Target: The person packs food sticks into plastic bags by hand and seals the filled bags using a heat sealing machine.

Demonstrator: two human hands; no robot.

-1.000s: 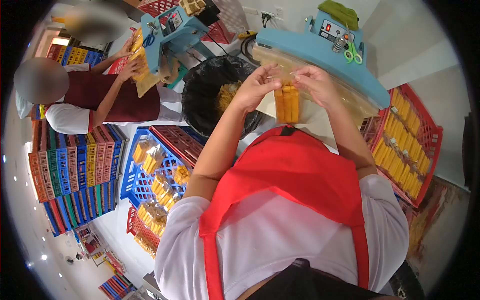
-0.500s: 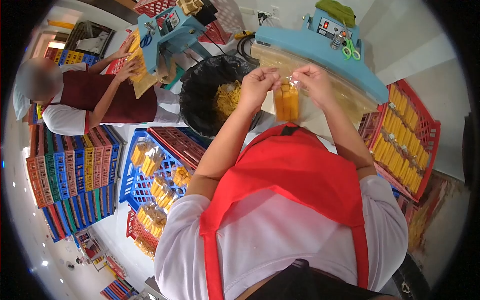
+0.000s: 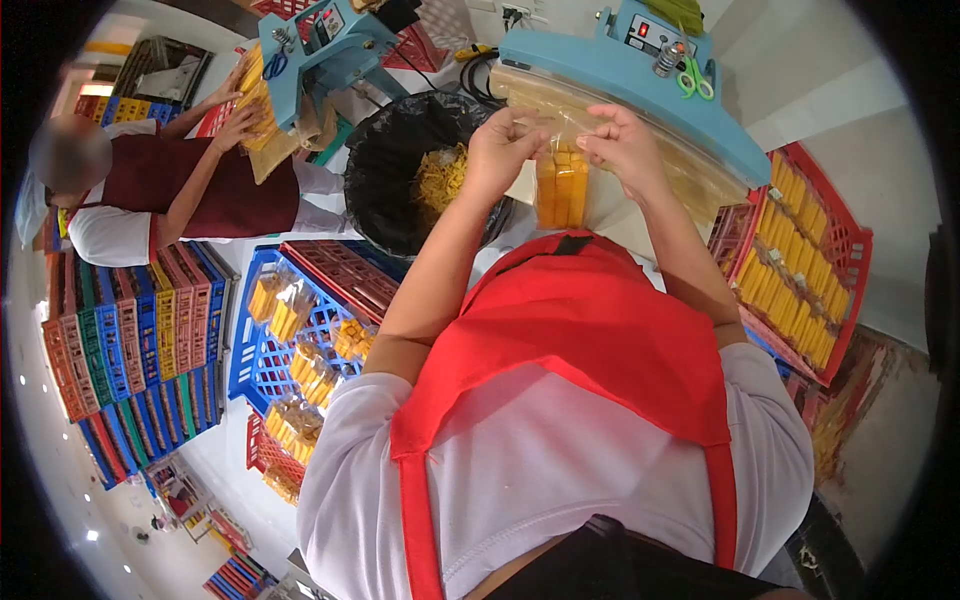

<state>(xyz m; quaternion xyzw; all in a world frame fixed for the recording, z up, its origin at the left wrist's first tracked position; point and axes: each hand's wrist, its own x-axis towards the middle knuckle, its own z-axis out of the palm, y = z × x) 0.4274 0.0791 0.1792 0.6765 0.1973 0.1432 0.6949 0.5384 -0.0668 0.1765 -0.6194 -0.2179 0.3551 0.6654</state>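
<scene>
Clear plastic bag of yellow sticks [image 3: 562, 192] is being pinched at its top edges by the left [image 3: 540, 138] and right [image 3: 584, 140] hands, between the red apron [image 3: 585, 335] and blue machine [image 3: 610, 75].

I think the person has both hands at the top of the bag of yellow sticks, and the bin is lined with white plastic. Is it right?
Not quite: the bin's lining is black, not white, as the head view shows. The left hand and right hand are at the top of the bag of yellow sticks.
</scene>
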